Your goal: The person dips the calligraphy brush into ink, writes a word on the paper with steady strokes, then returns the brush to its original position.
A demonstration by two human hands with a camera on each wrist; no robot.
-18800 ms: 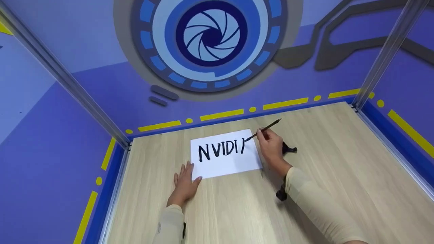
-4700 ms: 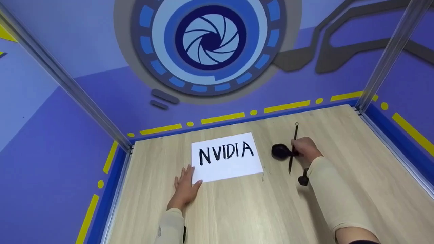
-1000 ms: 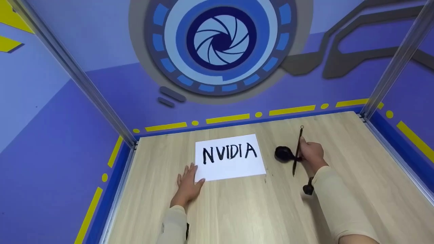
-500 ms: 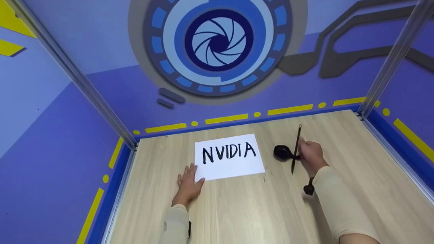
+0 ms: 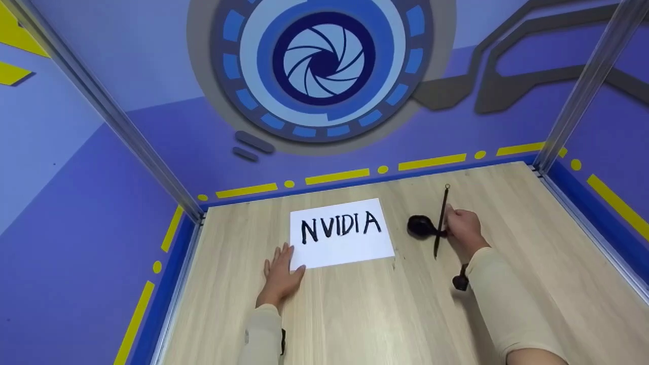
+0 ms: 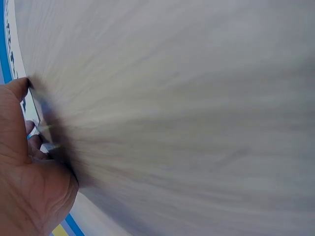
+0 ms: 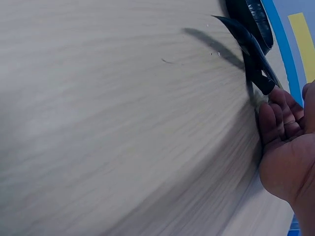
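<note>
White paper [image 5: 334,256] bearing black brushed letters that read "NVIDIA" lies on the wooden table. My left hand [image 5: 280,280] rests at its lower left corner, fingers spread and thumb on the near edge. To the right of the paper sits a black ink dish [image 5: 420,226] with a short handle. My right hand [image 5: 464,228] pinches a dark writing brush [image 5: 442,213] that crosses this handle, tip toward me, looped end away. In the right wrist view the brush's pointed tip [image 7: 236,32] stands off the tabletop beside the dish [image 7: 261,22]; the fingers curl close to the handle.
Blue and purple printed panels [image 5: 152,137] wall the table [image 5: 350,314] at the back and both sides. A black wrist-camera mount [image 5: 460,280] hangs under the right wrist. Small dark marks [image 5: 394,263] dot the wood near the paper's right corner.
Since the earliest frame the final letter A was finished, and the right hand moved with the brush from the paper to the ink dish. Over the last second both hands have stayed nearly still.
</note>
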